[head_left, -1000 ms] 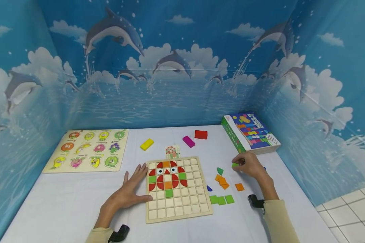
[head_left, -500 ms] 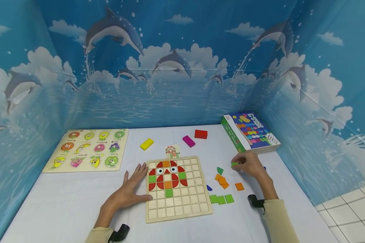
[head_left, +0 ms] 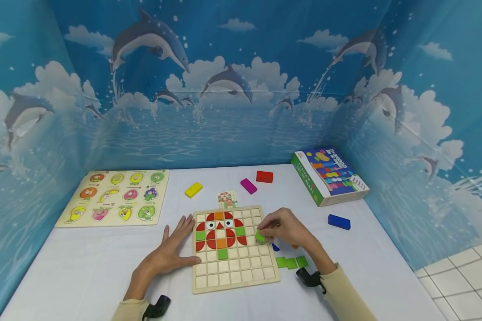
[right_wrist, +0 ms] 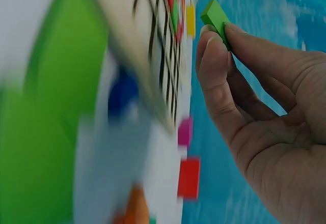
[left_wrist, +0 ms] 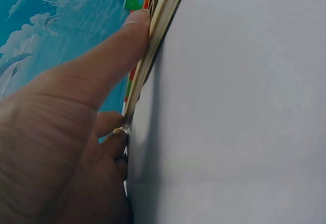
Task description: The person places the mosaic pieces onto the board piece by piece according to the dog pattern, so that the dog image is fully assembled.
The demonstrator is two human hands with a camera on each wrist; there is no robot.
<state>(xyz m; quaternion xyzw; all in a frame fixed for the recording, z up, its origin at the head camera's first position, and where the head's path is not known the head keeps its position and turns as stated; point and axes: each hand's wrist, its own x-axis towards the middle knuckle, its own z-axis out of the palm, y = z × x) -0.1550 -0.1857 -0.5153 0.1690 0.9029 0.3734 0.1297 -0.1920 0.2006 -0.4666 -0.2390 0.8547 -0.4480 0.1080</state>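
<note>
A wooden grid board (head_left: pixel 261 273) lies in front of me with red, green and orange pieces forming a figure in its upper left. My right hand (head_left: pixel 283 229) hovers over the board's right side and pinches a small green piece (head_left: pixel 260 236) (right_wrist: pixel 216 19) between thumb and fingers. My left hand (head_left: pixel 168 254) lies flat on the table, fingers straight, pressing against the board's left edge (left_wrist: pixel 153 46). Loose green squares (head_left: pixel 291 262) lie to the right of the board; a blue piece (head_left: pixel 276 248) and an orange one show beside my right hand.
A fruit peg puzzle (head_left: pixel 116 197) lies at the left. Yellow (head_left: pixel 193 189), magenta (head_left: pixel 248 186), red (head_left: pixel 264 176) and blue (head_left: pixel 339 221) blocks lie on the white table. A small pattern card (head_left: pixel 227 199) sits behind the board. A colourful game box (head_left: pixel 329 175) stands at the right. Blue dolphin-print walls enclose the table.
My right hand has carried the green piece left from the loose pieces beside the box to above the board's right side, uncovering the blue block. The left hand has not moved.
</note>
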